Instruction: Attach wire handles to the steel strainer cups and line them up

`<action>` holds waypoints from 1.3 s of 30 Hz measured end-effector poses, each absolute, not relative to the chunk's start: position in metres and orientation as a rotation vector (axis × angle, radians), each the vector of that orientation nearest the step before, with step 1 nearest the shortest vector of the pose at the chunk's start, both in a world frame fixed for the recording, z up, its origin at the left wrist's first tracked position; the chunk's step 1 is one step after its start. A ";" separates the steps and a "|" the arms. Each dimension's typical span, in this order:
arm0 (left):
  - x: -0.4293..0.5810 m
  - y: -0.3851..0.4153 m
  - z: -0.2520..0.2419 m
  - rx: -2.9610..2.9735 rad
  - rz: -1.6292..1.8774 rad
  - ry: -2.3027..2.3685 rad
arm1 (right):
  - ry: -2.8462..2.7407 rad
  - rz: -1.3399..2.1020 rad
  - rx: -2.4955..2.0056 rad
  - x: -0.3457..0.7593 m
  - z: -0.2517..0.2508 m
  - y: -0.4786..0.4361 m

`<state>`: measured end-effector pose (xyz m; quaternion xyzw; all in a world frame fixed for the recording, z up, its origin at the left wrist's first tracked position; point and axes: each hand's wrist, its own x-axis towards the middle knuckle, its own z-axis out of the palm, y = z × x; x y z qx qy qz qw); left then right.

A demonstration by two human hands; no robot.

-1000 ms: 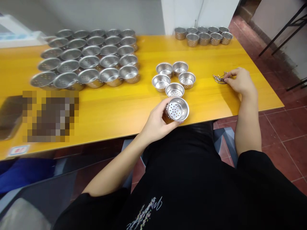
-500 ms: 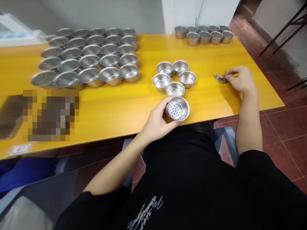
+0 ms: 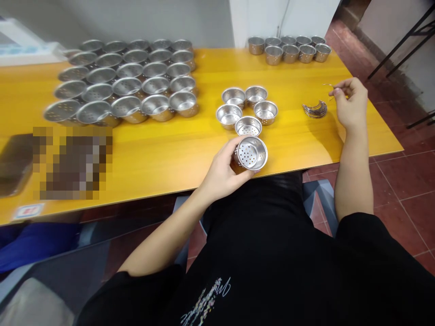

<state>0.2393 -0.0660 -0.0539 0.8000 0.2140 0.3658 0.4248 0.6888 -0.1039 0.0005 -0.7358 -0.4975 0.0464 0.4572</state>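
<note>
My left hand [image 3: 222,174] is wrapped round a perforated metal cup [image 3: 252,154], tilted so that its open top faces me near the table's front edge. Just beyond it, several similar cups stand upright in a loose ring, the closest one [image 3: 248,126] almost touching the held cup in this view. Over on the right, my right hand [image 3: 352,103] pinches a thin, curved metal wire piece [image 3: 326,84] between thumb and fingers, raised above the table. Left of that hand lies a small bundle of curved wire pieces [image 3: 315,110].
Rows of perforated cups [image 3: 127,107] cover the back left of the yellow table [image 3: 163,154]. More metal cups [image 3: 290,53] stand at the back right by the wall. A dark, partly blurred-out object [image 3: 73,163] lies front left.
My right hand has risen from the wire bundle and moved slightly right and away from me, with a wire piece in its fingers. The left hand and its cup have hardly moved.
</note>
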 end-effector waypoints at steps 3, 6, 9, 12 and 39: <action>0.240 -0.066 -0.055 1.988 0.931 0.553 | -1.124 0.145 -1.724 0.688 0.002 -0.106; 0.242 -0.065 -0.057 1.936 0.956 0.544 | -1.051 0.240 -1.649 0.689 0.003 -0.107; 0.242 -0.062 -0.059 1.945 0.995 0.529 | -1.035 0.297 -1.584 0.686 0.005 -0.108; 0.242 -0.059 -0.062 1.969 1.024 0.535 | -1.043 0.354 -1.576 0.674 0.014 -0.110; 0.244 -0.053 -0.069 1.828 1.076 0.423 | -1.589 0.904 -1.105 0.540 0.050 -0.128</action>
